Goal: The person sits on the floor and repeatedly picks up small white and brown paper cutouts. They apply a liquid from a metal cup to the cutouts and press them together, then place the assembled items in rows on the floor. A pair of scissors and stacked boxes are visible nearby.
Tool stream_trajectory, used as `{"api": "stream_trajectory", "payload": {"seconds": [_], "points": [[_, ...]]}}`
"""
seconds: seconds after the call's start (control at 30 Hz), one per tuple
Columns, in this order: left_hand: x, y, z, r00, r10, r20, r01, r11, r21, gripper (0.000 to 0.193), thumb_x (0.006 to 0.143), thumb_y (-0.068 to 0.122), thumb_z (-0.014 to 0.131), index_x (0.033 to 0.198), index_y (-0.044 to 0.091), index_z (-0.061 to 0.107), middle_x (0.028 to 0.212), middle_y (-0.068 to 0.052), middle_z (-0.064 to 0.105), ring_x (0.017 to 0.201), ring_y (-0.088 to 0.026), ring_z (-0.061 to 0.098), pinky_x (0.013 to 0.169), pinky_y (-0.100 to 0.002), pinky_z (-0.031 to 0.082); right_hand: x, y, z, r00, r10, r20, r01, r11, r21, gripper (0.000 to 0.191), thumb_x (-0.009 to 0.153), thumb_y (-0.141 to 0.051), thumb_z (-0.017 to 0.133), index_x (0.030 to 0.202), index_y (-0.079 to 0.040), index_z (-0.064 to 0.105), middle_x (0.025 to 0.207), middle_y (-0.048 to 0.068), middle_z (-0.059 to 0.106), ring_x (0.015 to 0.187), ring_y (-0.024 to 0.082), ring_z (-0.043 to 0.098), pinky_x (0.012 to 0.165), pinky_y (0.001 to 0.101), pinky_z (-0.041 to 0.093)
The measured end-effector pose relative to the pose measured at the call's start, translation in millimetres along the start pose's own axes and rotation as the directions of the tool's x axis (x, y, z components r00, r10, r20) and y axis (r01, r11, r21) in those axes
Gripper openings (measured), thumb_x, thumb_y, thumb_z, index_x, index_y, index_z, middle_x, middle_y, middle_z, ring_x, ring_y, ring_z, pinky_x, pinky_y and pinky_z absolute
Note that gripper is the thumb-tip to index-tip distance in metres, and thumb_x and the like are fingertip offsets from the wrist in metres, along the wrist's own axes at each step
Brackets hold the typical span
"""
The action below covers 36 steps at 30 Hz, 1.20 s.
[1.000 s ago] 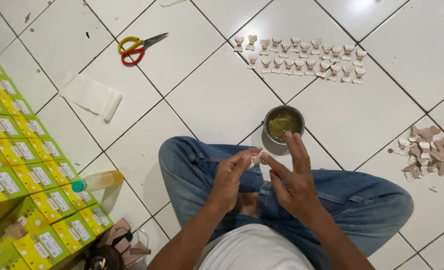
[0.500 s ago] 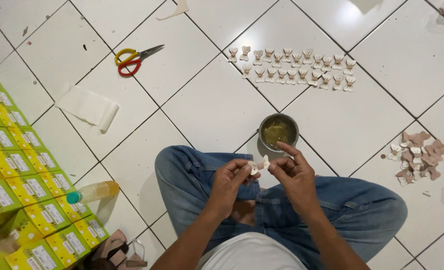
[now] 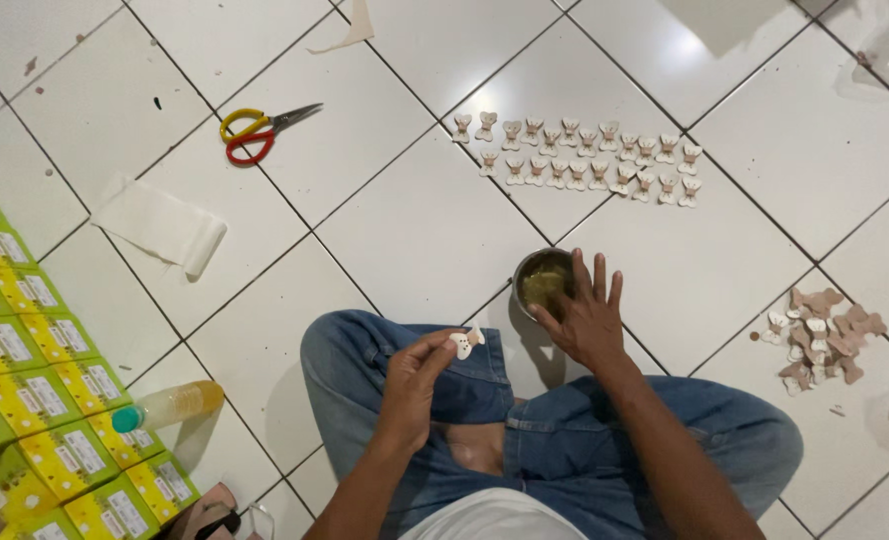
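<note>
I am pinching a small white bow piece [image 3: 464, 343] in my left hand [image 3: 412, 385] above my knee, while my right hand [image 3: 587, 318], fingers spread open, is now reaching over the metal bowl [image 3: 535, 275] rim; earlier both hands were together. Bare floor tiles [image 3: 425, 235] are lying open ahead.

There was one view only, from a camera worn on the person's head, so nothing was shared with a second view. It looked almost straight down onto the white tiled floor [image 3: 425, 240], with the tile joints running diagonally across the frame. The wearer's own jeans-clad legs [image 3: 555, 440] and forearms entered from the bottom edge, close under the lens, and the left hand [image 3: 415, 385] and right hand [image 3: 590, 320] sat low in the middle. The far side of the floor lay toward the top edge, with the scissors [image 3: 260, 130] there. Stacked yellow boxes [image 3: 35, 400] were cut off by the left edge.
</note>
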<state>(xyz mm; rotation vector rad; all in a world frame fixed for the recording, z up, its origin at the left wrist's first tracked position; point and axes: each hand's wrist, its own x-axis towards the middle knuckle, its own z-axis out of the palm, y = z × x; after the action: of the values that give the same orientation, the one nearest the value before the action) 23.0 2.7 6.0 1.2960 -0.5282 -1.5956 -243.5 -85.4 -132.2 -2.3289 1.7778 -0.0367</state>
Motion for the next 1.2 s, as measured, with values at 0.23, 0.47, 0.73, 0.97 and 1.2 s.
{"api": "stream_trajectory", "payload": {"seconds": [0.23,0.47,0.73,0.97,1.2], "points": [[12,1,14,0.998,0.061,0.03,-0.06,0.997,-0.046,0.024,0.097,0.015,0.068,0.111,-0.001,0.078,0.113,-0.01,0.075,0.103,-0.013,0.067,0.098,-0.029,0.049,-40,-17,-54,0.999,0.016,-0.035,-0.005,0.956,0.292,0.028,0.085,-0.039,0.073,0.103,-0.018,0.081,0.165,0.017,0.032,0.155,0.044,0.018,0.122,0.0582,0.024],[9,-5,26,0.984,0.144,0.108,-0.143,0.99,-0.02,0.021,0.097,0.015,0.069,0.107,-0.001,0.078,0.128,-0.01,0.071,0.109,-0.013,0.065,0.098,-0.03,0.049,-86,-90,-132,0.922,-0.121,-0.368,0.334,0.727,0.6,0.046,0.09,-0.005,0.066,0.133,-0.02,0.068,0.167,0.02,0.026,0.157,0.043,0.02,0.122,0.0553,0.028],[-1,-1,33,0.99,0.106,0.09,-0.105,0.994,-0.011,0.023,0.095,0.017,0.068,0.106,0.0,0.079,0.129,-0.009,0.071,0.11,-0.014,0.067,0.099,-0.03,0.052,-83,-100,-153,0.857,-0.259,-0.445,0.424,0.846,0.324,0.053,0.084,-0.004,0.064,0.134,-0.022,0.066,0.164,0.018,0.027,0.154,0.043,0.021,0.121,0.0574,0.029],[-2,-1,33,0.987,0.1,0.123,-0.105,0.994,0.035,0.022,0.096,0.018,0.069,0.105,0.002,0.08,0.131,-0.012,0.07,0.112,-0.015,0.066,0.098,-0.032,0.052,-83,-98,-141,0.846,-0.225,-0.484,0.397,0.87,0.29,0.051,0.089,-0.007,0.066,0.138,-0.02,0.065,0.165,0.019,0.027,0.154,0.044,0.021,0.121,0.0563,0.029],[8,0,29,0.992,0.1,0.079,-0.103,0.994,0.037,0.021,0.094,0.018,0.069,0.102,0.003,0.08,0.133,-0.01,0.07,0.118,-0.016,0.065,0.104,-0.033,0.05,-90,-99,-141,0.867,-0.206,-0.454,0.393,0.842,0.369,0.053,0.086,-0.005,0.066,0.136,-0.022,0.064,0.164,0.02,0.027,0.154,0.043,0.02,0.12,0.0584,0.029]]}}
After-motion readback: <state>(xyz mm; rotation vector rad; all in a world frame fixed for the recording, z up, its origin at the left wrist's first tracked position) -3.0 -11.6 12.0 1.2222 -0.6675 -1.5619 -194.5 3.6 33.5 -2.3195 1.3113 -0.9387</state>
